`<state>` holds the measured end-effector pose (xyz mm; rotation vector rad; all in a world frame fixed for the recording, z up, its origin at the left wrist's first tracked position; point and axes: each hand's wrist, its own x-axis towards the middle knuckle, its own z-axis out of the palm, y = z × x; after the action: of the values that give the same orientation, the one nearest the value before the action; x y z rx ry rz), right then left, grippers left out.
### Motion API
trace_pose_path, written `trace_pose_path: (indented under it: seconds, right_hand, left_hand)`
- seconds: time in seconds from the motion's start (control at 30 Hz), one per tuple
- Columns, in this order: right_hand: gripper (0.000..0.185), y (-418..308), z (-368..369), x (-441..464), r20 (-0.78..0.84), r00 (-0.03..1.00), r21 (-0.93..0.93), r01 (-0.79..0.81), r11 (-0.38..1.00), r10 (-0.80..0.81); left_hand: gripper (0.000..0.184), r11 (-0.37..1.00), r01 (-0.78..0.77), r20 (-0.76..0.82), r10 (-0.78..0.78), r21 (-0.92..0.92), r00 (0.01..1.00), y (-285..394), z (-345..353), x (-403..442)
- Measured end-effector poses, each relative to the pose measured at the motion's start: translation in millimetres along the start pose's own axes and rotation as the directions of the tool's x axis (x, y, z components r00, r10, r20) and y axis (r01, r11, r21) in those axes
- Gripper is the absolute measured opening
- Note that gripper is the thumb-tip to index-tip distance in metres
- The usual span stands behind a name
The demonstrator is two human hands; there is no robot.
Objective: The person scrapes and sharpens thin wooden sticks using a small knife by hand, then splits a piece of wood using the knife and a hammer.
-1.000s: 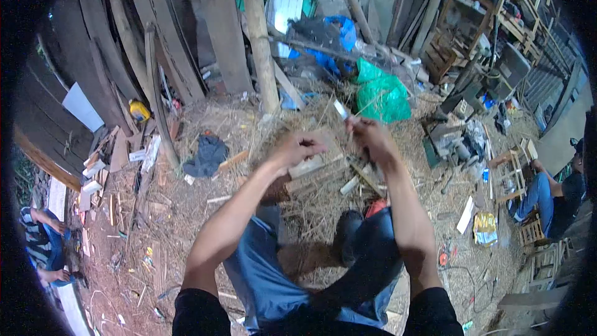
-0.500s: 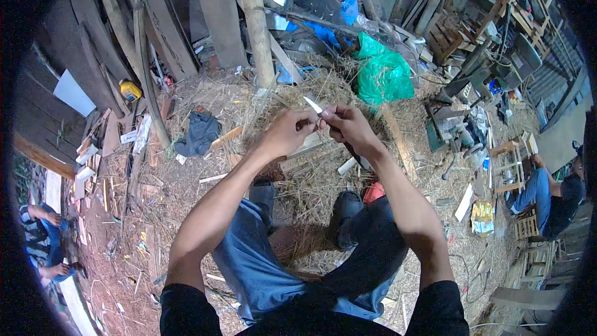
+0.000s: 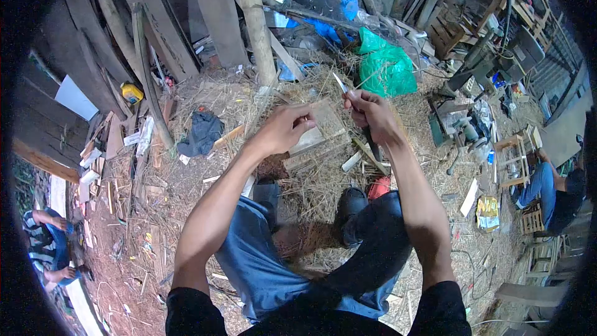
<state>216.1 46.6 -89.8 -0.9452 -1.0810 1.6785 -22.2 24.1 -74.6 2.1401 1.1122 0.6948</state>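
Your right hand (image 3: pixel 372 114) is out in front of you, fingers curled round a knife (image 3: pixel 339 83); grip closed on it, blade poking out past the thumb side, pointing up and toward the left of the view. Dark length (image 3: pixel 371 141) shows below the same hand, along the wrist; cannot tell if it is part of the knife. Your left hand (image 3: pixel 287 128) is level with the right and well apart from it, clear of the blade; fingers bent, thumb near the forefinger, spacing narrow. Cannot tell whether anything small sits between them. Under and between both hands: pale flat boards (image 3: pixel 324 126) lying on straw-littered ground (image 3: pixel 311 177). Short pale stick (image 3: pixel 351 161) just beside the boards, below your right hand. Your knees are spread, dark shoe (image 3: pixel 352 204) on the right side, red object (image 3: pixel 379 187) next to it, partly hidden by your leg. Beyond the knife, a crumpled green bag (image 3: pixel 387 70); blue sheeting (image 3: pixel 342 3) farther back. Upright wooden post (image 3: pixel 255 25) beyond your left hand, planks (image 3: pixel 214 15) leaning to its left. Out on the left: dark cloth (image 3: pixel 203 132) on the ground, yellow container (image 3: pixel 132 93) by the leaning wood, a seated person in a striped top (image 3: pixel 42 242) at the edge. Out on the right: gold-coloured packet (image 3: pixel 488 213), small wooden frame (image 3: pixel 512 163), and another person in blue jeans (image 3: pixel 541 190) beside it.
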Motion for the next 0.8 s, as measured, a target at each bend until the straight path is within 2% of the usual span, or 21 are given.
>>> trace_pose_path:
  seconds: [0.07,0.13,0.17,0.3,0.4,0.53,0.67,0.73,0.8]
  right_hand:
    - [0.012,-3.1,2.2,-2.8,0.047,0.999,-0.01,-0.015,1.0,0.016]
    - [0.01,-7.7,23.0,-11.8,-0.058,0.998,-0.132,0.032,0.991,-0.039]
    - [0.009,-5.4,29.1,-12.8,0.009,1.0,-0.153,0.015,0.988,-0.014]
    - [0.012,3.5,39.7,-10.5,0.113,0.993,-0.072,-0.038,0.997,0.046]
    - [0.012,-3.0,36.9,-9.6,0.113,0.991,-0.178,-0.048,0.983,0.069]
    - [0.015,-4.0,31.3,-5.9,0.024,0.998,-0.166,-0.059,0.984,0.064]
    - [0.021,-11.0,29.7,-5.9,-0.051,0.999,-0.241,0.006,0.971,-0.019]
    - [0.023,-14.1,26.8,-9.4,-0.181,0.974,-0.426,0.047,0.904,-0.136]
    - [0.023,-23.8,-4.8,-3.0,-0.25,0.955,-0.311,0.079,0.947,-0.162]
  left_hand:
    - [0.021,0.999,-0.053,-0.012,0.053,0.012,0.999,-3.2,1.4,-2.1]
    - [0.016,0.975,-0.139,-0.086,0.156,0.173,0.984,-5.3,3.4,-2.3]
    - [0.011,0.954,-0.24,-0.145,0.267,0.18,0.953,-6.1,7.6,-1.1]
    - [0.008,0.944,-0.26,-0.225,0.304,0.204,0.926,12.8,11.3,0.6]
    - [0.008,0.939,-0.249,-0.193,0.296,0.235,0.935,10.8,10.5,-0.2]
    - [0.008,0.948,-0.242,-0.182,0.28,0.206,0.943,9.1,11.1,5.0]
    - [0.01,0.929,-0.248,-0.2,0.307,0.274,0.931,7.0,12.6,6.5]
    - [0.011,0.926,-0.245,-0.202,0.309,0.288,0.929,3.2,11.8,4.7]
    - [0.011,0.908,-0.307,-0.276,0.385,0.287,0.881,-6.4,9.5,-1.8]
